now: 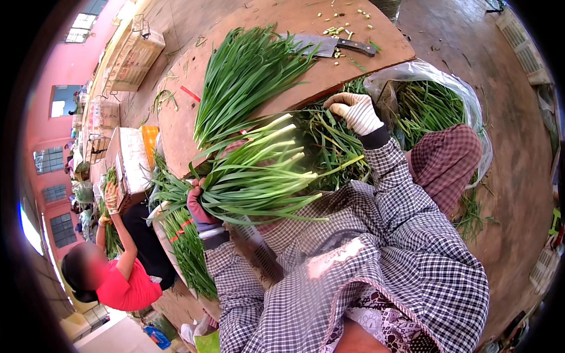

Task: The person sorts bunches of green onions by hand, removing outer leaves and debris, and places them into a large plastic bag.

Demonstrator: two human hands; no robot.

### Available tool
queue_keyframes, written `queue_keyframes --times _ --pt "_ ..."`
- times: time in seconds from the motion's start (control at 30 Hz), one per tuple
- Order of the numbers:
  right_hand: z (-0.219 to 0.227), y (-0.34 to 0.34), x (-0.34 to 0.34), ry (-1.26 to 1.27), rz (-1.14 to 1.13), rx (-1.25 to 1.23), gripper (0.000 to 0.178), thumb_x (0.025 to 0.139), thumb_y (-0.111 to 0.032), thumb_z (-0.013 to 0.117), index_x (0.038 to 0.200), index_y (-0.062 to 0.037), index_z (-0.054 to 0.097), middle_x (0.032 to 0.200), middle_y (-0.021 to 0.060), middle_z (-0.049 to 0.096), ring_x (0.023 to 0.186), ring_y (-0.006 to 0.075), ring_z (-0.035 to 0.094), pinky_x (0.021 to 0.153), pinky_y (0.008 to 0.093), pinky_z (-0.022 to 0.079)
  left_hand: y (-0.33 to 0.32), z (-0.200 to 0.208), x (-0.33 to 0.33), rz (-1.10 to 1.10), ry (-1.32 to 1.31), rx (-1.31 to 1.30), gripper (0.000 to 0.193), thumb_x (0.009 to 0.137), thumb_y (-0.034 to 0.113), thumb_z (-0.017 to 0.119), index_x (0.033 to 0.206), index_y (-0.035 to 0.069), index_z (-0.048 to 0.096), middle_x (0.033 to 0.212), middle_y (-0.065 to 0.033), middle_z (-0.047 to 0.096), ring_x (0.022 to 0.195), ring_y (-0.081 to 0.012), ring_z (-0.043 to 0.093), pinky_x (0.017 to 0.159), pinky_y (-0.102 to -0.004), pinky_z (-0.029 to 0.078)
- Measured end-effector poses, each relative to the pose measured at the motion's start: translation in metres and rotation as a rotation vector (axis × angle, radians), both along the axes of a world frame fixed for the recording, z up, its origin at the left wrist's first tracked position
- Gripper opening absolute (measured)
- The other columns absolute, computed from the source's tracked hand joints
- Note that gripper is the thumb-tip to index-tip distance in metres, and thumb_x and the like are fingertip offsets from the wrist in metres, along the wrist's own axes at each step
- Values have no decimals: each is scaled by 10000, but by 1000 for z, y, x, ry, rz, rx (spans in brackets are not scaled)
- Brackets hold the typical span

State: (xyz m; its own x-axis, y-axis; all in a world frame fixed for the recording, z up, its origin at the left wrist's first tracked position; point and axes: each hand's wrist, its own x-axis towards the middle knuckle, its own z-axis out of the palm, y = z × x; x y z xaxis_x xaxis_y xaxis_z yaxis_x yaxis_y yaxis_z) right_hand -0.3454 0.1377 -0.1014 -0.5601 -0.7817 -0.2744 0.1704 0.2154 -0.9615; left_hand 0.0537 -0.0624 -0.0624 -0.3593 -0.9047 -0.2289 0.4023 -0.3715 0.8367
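Observation:
My left hand (199, 206), in a mauve glove, is wrapped round the leafy end of a bunch of garlic chives (268, 170). The pale stalk ends fan out to the right above my lap, and one yellowish stalk (347, 165) juts out past them. My right hand (358, 113), in a whitish glove, is raised apart from the bunch with its fingers curled together. Whatever those fingers hold, if anything, is too small to make out. Below it lies a heap of loose green leaves (332, 141). Another chive bunch (247, 79) rests on the brown board.
A cleaver (329, 46) lies on the board (376, 70) near cut stalk pieces (336, 30). At right stands a clear plastic bag (471, 106) of greens. Tied chives (191, 253) lie at left. A co-worker in red (126, 285) handles greens beside a white box (134, 159).

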Motion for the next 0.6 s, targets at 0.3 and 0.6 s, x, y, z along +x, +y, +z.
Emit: queue_keyframes --times 0.3,0.6 --pt "-1 -1 40 7 327 33 248 815 -194 651 928 25 681 741 82 677 606 109 628 577 251 515 -3 9 -13 5 34 19 215 837 33 502 1047 13 540 1008 -145 630 940 -260 624 887 -409 511" --pt "42 22 56 317 432 -177 256 819 -180 625 995 -2 678 834 115 698 734 155 670 649 270 534 -7 6 -5 34 -1 -8 205 849 29 501 1043 17 565 1003 -136 640 929 -249 632 870 -398 520"
